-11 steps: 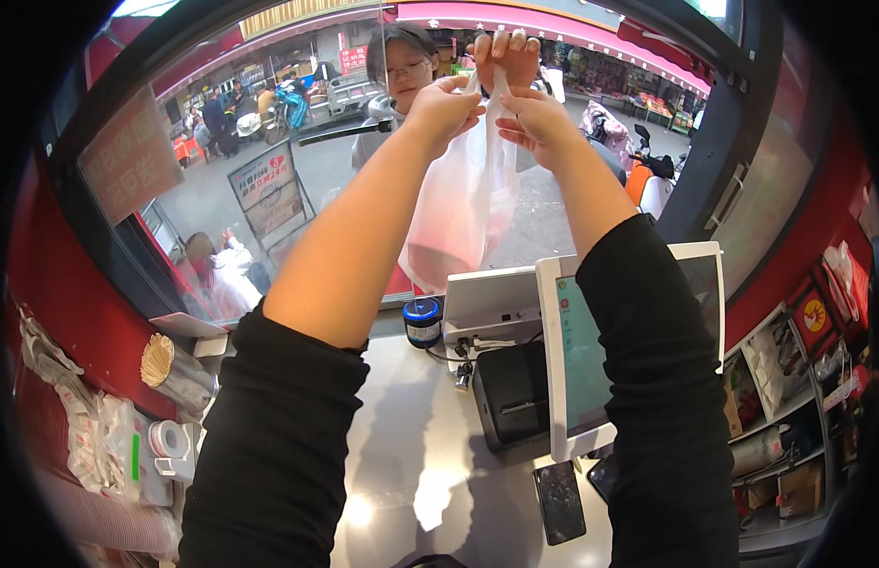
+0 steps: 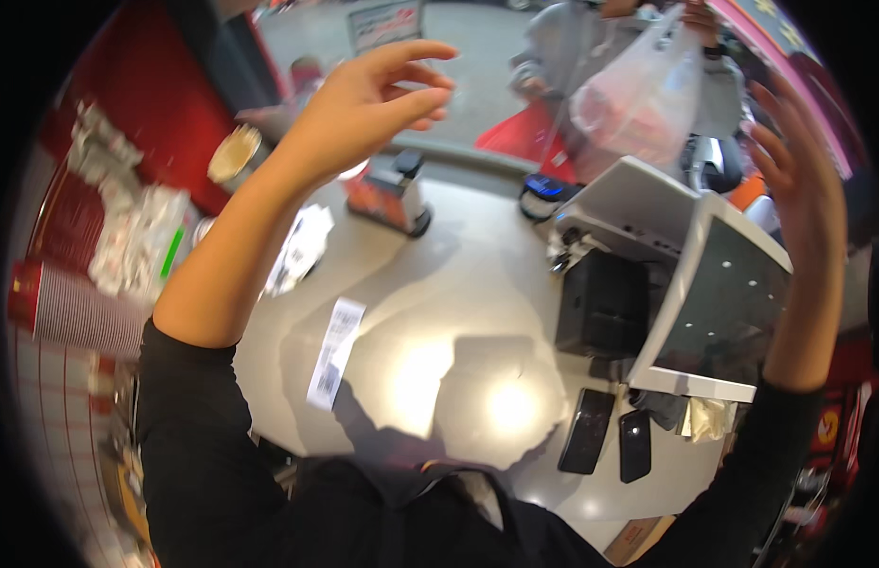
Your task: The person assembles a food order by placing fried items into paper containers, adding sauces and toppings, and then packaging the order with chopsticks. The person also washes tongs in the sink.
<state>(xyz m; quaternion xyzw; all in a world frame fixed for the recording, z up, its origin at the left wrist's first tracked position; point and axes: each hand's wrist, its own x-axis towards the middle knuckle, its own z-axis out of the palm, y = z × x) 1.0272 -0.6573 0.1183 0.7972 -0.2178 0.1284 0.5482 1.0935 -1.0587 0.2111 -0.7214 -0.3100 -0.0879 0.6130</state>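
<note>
Both my hands are raised and hold nothing. My left hand (image 2: 368, 99) is above the far left of the counter, its fingers loosely curled and apart. At the far right, my right hand (image 2: 801, 175) is open with spread fingers, slightly blurred, beside the touchscreen terminal (image 2: 728, 293). Beyond the counter, another person's hand grips the top of a translucent white plastic bag (image 2: 638, 99) with something reddish inside. A red bag (image 2: 524, 137) hangs at that person's other side, near their grey sleeve (image 2: 543, 57).
On the counter (image 2: 496, 275) lie a paper slip (image 2: 335, 352) and two phones (image 2: 586, 431). A black box-shaped device (image 2: 605, 303) and a blue-lit scanner (image 2: 543, 196) stand by the terminal. Stacked cups (image 2: 89, 312) and a holder of wooden sticks (image 2: 236, 156) line the left.
My hands have let go of the white bag and moved apart, left and right. The other person now holds it, farther right in view. My view has tilted down over the counter.
</note>
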